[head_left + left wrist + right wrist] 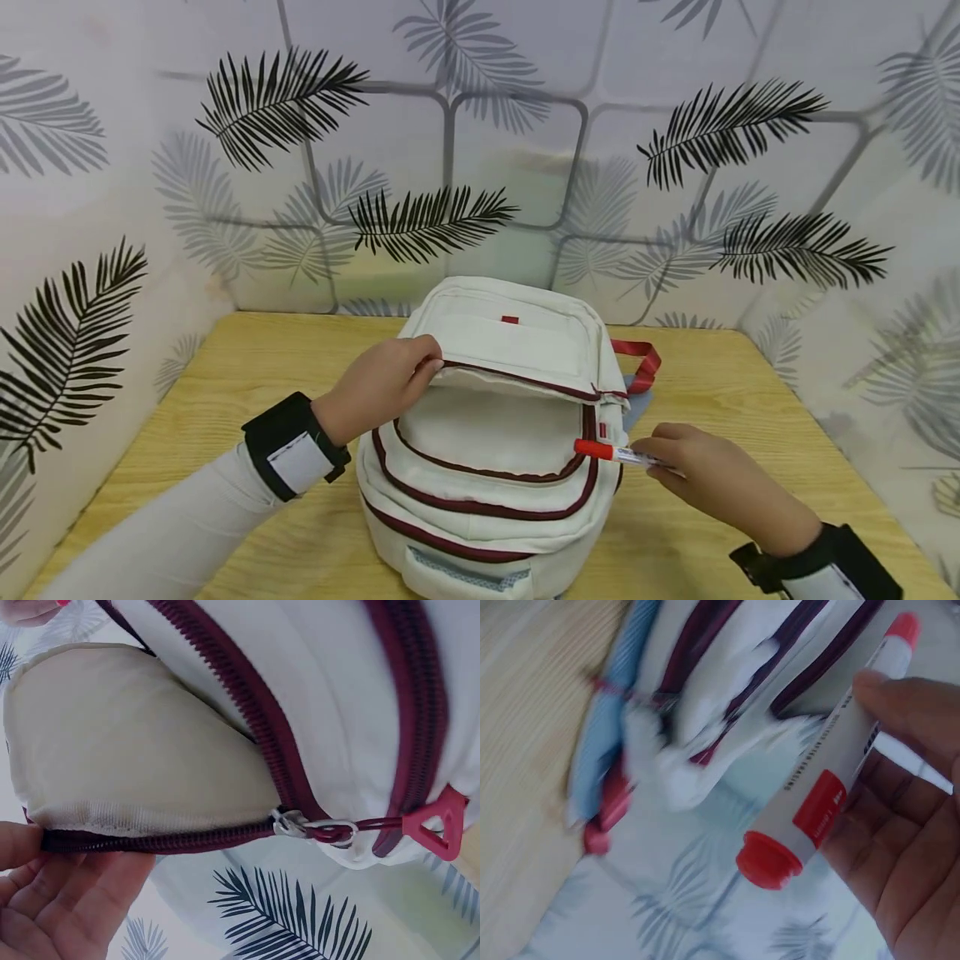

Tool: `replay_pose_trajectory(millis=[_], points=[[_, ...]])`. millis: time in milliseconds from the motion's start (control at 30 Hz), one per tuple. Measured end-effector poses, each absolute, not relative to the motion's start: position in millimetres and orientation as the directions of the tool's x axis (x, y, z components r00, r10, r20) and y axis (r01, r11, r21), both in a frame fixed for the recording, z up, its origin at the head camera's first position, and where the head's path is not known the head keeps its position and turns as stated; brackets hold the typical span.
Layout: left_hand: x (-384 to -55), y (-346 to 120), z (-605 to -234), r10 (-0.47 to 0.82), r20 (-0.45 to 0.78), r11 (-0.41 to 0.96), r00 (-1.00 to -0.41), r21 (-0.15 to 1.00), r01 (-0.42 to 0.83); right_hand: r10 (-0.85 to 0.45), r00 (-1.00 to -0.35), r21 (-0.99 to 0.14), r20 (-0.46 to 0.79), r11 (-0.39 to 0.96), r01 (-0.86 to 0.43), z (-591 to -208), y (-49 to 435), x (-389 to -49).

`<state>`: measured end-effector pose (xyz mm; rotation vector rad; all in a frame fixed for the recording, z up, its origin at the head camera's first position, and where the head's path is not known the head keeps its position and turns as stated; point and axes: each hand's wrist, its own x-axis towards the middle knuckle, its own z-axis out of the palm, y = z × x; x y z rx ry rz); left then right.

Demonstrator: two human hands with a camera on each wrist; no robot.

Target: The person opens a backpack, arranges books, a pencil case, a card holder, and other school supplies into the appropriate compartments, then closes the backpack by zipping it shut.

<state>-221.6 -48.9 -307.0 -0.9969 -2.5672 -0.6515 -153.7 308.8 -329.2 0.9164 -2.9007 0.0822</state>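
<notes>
The right hand (pixel 720 483) pinches a white marker with red cap (pixel 611 452) at the mouth of the cream canvas backpack with maroon zippers (pixel 487 467), which the left hand (pixel 382 383) grips open; best slide it in cap-first.

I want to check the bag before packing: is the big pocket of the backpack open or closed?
Open. The left hand holds up the zipper edge of the backpack, and the pale lining shows inside.
</notes>
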Motion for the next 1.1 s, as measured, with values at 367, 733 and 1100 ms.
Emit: replay_pose_trajectory(millis=[367, 733, 1100], points=[[-222.2, -39.5, -297.8, 0.503, 0.428, 0.670, -0.751, 0.357, 0.652, -0.597, -0.796, 0.082, 0.098, 0.802, -0.591, -329.5, 225.0, -180.9], [-224.0, -39.6, -296.2, 0.486, 0.430, 0.676, -0.761, 0.367, 0.639, -0.626, -0.749, 0.200, 0.219, 0.780, -0.593, -328.6, 198.4, -212.7], [-222.3, -42.7, -297.2, 0.482, 0.435, 0.668, -0.761, 0.379, 0.640, -0.575, -0.746, 0.242, 0.337, 0.818, -0.521, -346.0, 183.3, -234.4]])
